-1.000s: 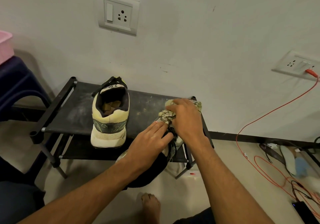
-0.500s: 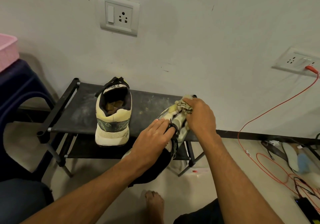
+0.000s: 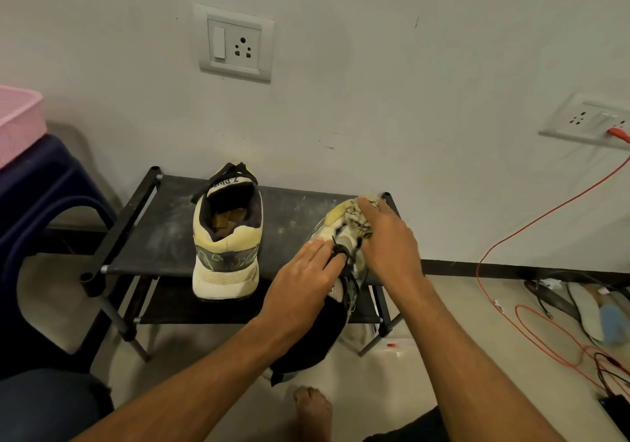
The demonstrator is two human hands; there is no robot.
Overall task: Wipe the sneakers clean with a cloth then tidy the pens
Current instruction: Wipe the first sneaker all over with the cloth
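Two hands on one sneaker at right end of black rack. Fingers of left hand straight, lying flat on sneaker beside the laces. Fingers of right hand curled around bunched cloth, pressing it on sneaker just beyond left fingertips. Second sneaker well left of left fingers, upright, heel toward viewer.

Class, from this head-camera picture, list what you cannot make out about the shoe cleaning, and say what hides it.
1. Head view: the sneaker being wiped is mostly covered by the left hand, right hand and cloth.
2. Head view: most of the cloth lies under the right hand.
3. Head view: the pink basket is cut by the left edge; its contents are hidden.
4. No pens appear anywhere in view.
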